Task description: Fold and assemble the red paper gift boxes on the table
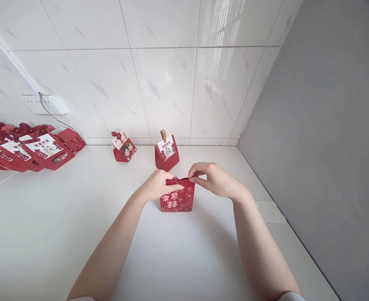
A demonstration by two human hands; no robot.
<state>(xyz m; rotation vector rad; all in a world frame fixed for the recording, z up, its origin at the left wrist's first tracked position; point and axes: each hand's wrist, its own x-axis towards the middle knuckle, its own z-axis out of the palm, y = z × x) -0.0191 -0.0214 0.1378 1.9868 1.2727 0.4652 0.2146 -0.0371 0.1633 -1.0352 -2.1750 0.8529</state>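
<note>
A red paper gift box [177, 198] with pale pink characters and floral print stands upright on the white table [178, 251]. My left hand [156, 185] grips its upper left, thumb across the front face and fingers behind the top edge. At the upper right corner, my right hand [212, 179] pinches the rim between thumb and fingertips. A dark red strip shows along the top between the hands. What is inside the box is hidden.
Behind stand a red box with a gold loop [167, 152] and a smaller red box with cartoon figures [123, 147]. Several red boxes [44, 150] are piled at the left under a wall socket [44, 104]. A grey panel [322, 138] bounds the right side; tiled wall [165, 83] is behind.
</note>
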